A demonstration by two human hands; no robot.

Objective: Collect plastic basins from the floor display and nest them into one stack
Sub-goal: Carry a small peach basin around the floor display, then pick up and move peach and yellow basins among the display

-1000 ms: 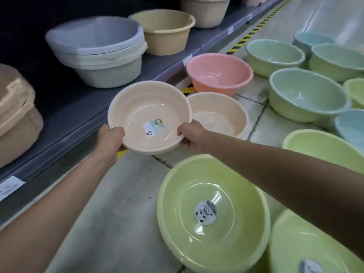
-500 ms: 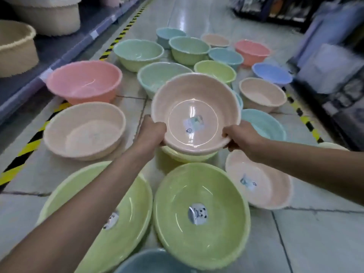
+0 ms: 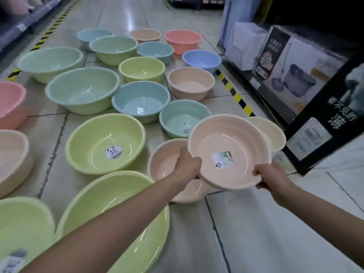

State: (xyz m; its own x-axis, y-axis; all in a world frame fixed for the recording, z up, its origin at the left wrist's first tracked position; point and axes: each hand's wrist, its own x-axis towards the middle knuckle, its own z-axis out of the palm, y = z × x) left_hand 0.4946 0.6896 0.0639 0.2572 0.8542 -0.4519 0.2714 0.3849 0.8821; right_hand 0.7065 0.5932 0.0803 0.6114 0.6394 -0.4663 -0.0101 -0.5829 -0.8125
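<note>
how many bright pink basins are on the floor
2: far pink basin at the display's back; left pink basin cut off by the frame edge. Others may lie out of view.

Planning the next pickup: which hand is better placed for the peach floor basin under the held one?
Probably left: the left hand is over that floor basin, while the right hand holds the held basin beyond it.

The held basin (image 3: pixel 229 152) sits between the left hand (image 3: pixel 187 166) and right hand (image 3: pixel 273 178), over a second basin (image 3: pixel 163 164) on the floor (image 3: pixel 256 223). A panda-sticker basin (image 3: pixel 105 142) lies left of it; more basins (image 3: pixel 140 101) spread behind. Boxes (image 3: pixel 291 75), apparently mop sets, stand right.
</note>
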